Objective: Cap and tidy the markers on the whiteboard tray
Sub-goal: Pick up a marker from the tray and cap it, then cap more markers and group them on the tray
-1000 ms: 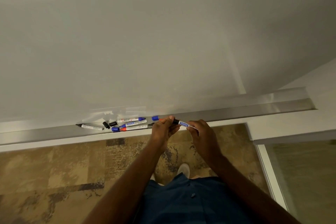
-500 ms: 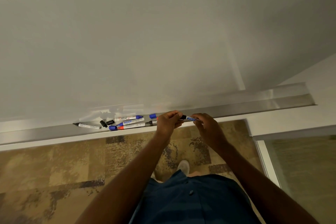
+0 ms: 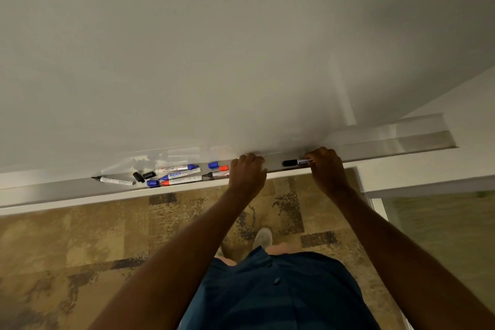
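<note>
Both arms outstretched, hands [image 3: 247,173] [image 3: 325,166] apart, fingers curled

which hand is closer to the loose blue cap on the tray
Left. The left hand sits just right of the loose blue cap; the right hand is farther right along the tray, holding the black-capped marker.

brushed metal tray [image 3: 417,142], glossy whiteboard [image 3: 214,48]

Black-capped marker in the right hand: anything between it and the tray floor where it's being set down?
Nothing visible. The black-capped marker lies along a bare stretch of tray, held by the right hand; the loose markers lie beyond the left hand.
</note>
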